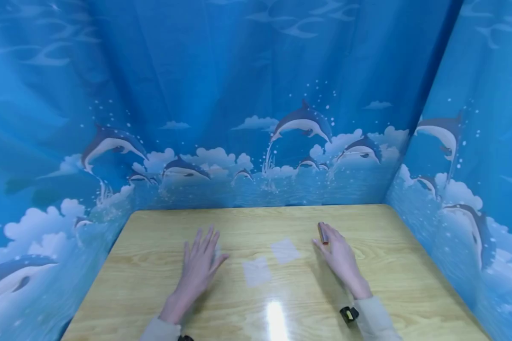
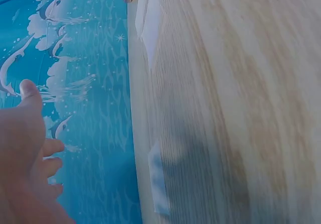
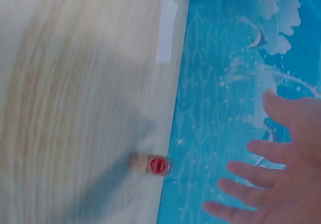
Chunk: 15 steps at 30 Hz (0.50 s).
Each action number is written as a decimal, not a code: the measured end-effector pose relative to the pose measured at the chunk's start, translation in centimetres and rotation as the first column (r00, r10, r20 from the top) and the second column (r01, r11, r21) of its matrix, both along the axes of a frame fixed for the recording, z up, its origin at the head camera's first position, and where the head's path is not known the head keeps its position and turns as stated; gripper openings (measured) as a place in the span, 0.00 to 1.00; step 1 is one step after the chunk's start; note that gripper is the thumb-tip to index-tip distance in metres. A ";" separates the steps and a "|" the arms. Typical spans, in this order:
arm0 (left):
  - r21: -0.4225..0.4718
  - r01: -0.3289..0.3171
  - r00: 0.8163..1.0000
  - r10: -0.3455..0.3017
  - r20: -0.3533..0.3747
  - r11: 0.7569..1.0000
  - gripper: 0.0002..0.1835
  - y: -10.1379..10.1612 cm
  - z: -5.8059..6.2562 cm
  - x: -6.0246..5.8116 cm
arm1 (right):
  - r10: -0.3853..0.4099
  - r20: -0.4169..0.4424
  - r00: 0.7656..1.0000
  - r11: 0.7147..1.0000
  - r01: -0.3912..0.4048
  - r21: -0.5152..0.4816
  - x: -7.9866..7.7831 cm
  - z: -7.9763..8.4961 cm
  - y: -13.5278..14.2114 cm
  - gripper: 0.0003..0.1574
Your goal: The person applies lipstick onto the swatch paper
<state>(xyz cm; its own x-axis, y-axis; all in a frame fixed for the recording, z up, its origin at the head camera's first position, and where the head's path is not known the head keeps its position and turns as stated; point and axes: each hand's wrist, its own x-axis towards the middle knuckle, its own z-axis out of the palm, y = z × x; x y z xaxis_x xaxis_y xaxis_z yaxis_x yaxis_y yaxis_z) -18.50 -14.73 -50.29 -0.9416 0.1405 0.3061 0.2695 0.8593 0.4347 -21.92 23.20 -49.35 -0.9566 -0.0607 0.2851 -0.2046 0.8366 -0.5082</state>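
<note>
A small, shiny copper-brown tube [image 1: 323, 234] lies on the wooden table, and its round red end [image 3: 158, 165] faces the right wrist camera. Just right of it in the head view hovers my right hand [image 1: 341, 253], fingers extended and holding nothing. The right wrist view shows that hand [image 3: 281, 174] apart from the tube, fingers spread. Over the table's left part, my left hand [image 1: 199, 265] is spread with nothing in it. A white square [image 2: 159, 184] lies beneath it, partly hidden by the fingers in the head view. What the tube is, I cannot tell.
Two pale white squares [image 1: 257, 272] lie flat on the table [image 1: 153, 241] between the hands. A blue dolphin-print curtain [image 1: 222, 94] borders the table at the back and both sides. Light glares off the table's front middle.
</note>
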 end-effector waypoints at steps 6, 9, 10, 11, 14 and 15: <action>0.056 0.031 0.999 -0.029 -0.035 0.998 0.36 0.6 0.2 -0.7 | -0.063 -0.040 0.997 0.996 0.061 -0.060 -1.4 -0.1 1.1 0.32; 0.077 0.038 0.998 -0.034 -0.053 0.996 0.34 1.1 0.4 -1.0 | -0.079 -0.065 0.995 0.994 0.074 -0.081 -2.2 -0.3 1.6 0.29; 0.087 0.041 0.997 -0.036 -0.061 0.995 0.34 1.2 0.5 -1.1 | -0.086 -0.071 0.994 0.993 0.079 -0.090 -2.5 -0.3 1.7 0.29; 0.097 0.044 0.997 -0.037 -0.066 0.994 0.33 1.4 0.6 -1.3 | -0.090 -0.075 0.993 0.992 0.082 -0.095 -2.7 -0.4 1.8 0.28; 0.118 0.055 0.995 -0.044 -0.089 0.992 0.32 1.9 0.9 -1.7 | -0.099 -0.067 0.993 0.990 0.092 -0.102 -3.5 -0.5 2.2 0.27; 0.120 0.059 0.994 -0.047 -0.099 0.991 0.32 2.1 1.0 -1.8 | -0.101 -0.059 0.993 0.990 0.094 -0.100 -3.7 -0.6 2.3 0.28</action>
